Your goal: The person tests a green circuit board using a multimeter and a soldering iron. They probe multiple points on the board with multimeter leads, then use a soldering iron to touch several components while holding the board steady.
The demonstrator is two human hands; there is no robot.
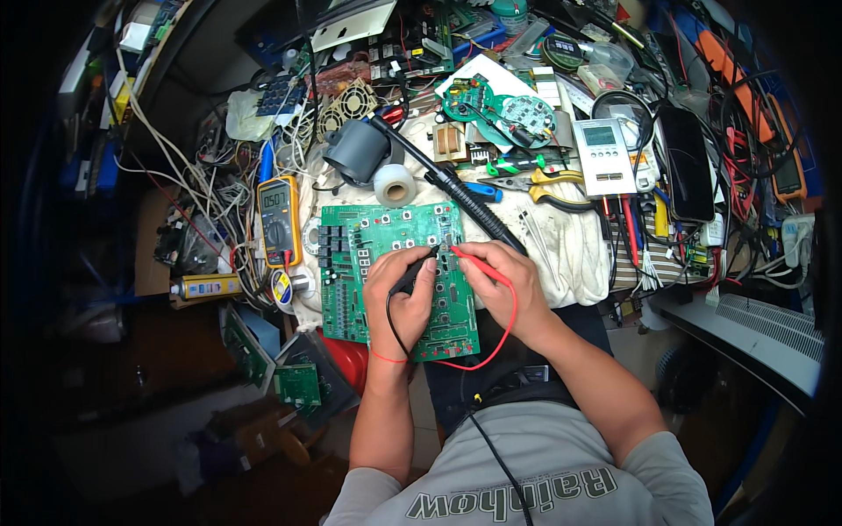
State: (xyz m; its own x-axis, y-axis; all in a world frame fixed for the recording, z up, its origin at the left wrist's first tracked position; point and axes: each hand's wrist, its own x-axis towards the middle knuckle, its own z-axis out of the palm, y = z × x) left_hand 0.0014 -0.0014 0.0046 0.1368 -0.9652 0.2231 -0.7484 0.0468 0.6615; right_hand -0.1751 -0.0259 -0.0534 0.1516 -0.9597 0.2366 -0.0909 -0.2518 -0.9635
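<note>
Green circuit board (447, 302): one, six o'clock of the tape roll (395, 185). Black probe (408, 280): gripped in our left hand (399, 298). Red probe (475, 263): gripped in our right hand (507, 285).

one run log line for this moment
left hand: holds slim black test probe | right hand: holds slim red test probe | both: over large green circuit board | yellow-edged grey multimeter: left of board

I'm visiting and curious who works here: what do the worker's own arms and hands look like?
The left hand and right hand are human and bare: no gloves. Short grey sleeves leave the forearms uncovered. A thin red line crosses the left wrist; I cannot tell whether it is a band or a wire.
</note>
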